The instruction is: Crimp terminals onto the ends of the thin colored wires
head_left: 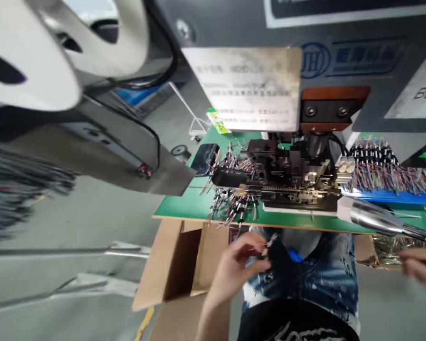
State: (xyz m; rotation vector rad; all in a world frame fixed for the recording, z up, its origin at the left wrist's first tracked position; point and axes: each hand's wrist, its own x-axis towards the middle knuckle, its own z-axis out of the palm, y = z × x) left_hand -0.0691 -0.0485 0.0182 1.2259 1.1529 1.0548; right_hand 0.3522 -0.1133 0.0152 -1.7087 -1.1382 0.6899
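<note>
Multicoloured wires [270, 240] are at lower centre, pinched in the fingers of the left hand [236, 265], near the green tabletop [184, 207]. At right edge, the right hand [424, 265] is blurred; I cannot tell its grasp.

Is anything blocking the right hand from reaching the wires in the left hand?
Nothing visible blocks the right hand from the wires pinched in the left hand; the jeans show below, and the green table lies beyond.
</note>
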